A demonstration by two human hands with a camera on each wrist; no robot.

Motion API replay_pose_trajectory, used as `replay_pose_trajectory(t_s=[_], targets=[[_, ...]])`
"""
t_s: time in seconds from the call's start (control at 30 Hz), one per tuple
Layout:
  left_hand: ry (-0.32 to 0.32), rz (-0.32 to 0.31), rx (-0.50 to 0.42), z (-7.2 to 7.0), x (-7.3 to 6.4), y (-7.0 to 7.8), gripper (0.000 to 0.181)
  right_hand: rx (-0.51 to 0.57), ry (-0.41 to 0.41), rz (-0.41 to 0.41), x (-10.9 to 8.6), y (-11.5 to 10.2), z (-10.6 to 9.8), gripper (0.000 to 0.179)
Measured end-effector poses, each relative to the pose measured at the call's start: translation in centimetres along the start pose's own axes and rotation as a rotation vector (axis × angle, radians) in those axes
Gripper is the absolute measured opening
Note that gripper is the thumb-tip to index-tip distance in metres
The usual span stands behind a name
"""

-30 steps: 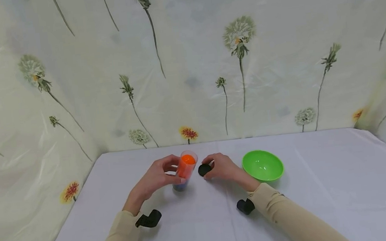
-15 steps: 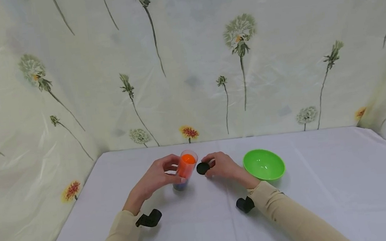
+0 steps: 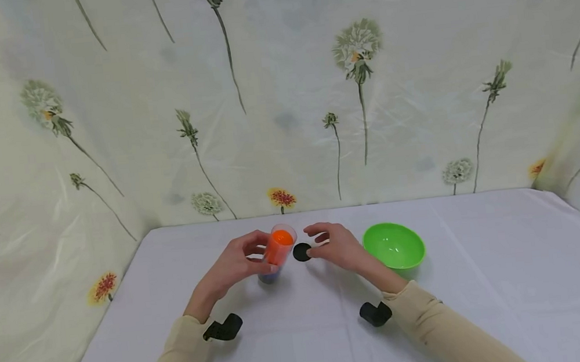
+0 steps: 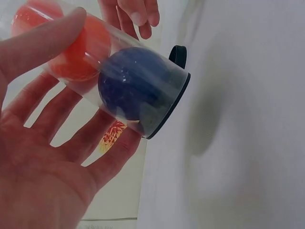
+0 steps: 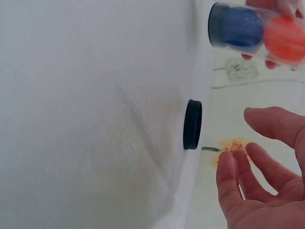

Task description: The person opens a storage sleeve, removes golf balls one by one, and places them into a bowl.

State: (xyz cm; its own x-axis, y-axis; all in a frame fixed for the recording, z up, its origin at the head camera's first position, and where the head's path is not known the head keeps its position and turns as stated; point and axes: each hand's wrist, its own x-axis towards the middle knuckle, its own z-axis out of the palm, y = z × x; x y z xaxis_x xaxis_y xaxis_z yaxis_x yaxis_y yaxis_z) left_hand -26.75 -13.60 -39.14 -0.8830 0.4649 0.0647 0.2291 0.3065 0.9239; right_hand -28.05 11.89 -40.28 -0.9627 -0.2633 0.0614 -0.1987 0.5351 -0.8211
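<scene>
My left hand [image 3: 235, 262] grips a clear plastic tube [image 4: 167, 98] with a black base, tilted above the white-covered table. Inside are orange balls [image 4: 83, 52] and one dark blue ball [image 4: 133, 83], the blue one nearest the base. No lid sits on the tube's upper end in the head view. A round black lid [image 3: 301, 253] lies on the cloth to the right of the tube. Just beside it is my right hand [image 3: 338, 249], fingers parted and holding nothing. The right wrist view shows a gap between those fingers and the lid [image 5: 192, 125].
A bright green bowl [image 3: 395, 246] stands on the table [image 3: 489, 290], right of my right hand. Black wrist cameras stick out below both sleeves. A curtain with printed dandelions [image 3: 302, 86] hangs behind the table and along its sides.
My right hand held the black lid, shifted it slightly left, then let go; its fingers have spread and drawn back. My left hand still grips the tube in nearly the same place.
</scene>
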Motion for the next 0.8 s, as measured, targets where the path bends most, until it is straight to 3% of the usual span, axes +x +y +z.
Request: replay_pose_trajectory(t_s=[0.23, 0.4, 0.53, 0.8], targets=[[0.01, 0.01, 0.006, -0.1, -0.2, 0.2, 0.038, 0.08, 0.021, -0.053, -1.3, -0.1, -0.5, 0.043], [0.019, 0.033, 0.02, -0.1, -0.3, 0.4, 0.039, 0.176, 0.099, -0.081, -2.2, -0.3, -1.0, 0.036], [0.023, 0.068, 0.034, 0.1, -0.3, 0.5, 0.04, 0.245, 0.145, -0.07, -2.8, -0.5, -1.5, 0.03], [0.031, 0.114, 0.114, 0.4, -0.3, 0.6, 0.049, 0.312, 0.132, -0.027, -3.9, -1.2, -1.8, 0.029]])
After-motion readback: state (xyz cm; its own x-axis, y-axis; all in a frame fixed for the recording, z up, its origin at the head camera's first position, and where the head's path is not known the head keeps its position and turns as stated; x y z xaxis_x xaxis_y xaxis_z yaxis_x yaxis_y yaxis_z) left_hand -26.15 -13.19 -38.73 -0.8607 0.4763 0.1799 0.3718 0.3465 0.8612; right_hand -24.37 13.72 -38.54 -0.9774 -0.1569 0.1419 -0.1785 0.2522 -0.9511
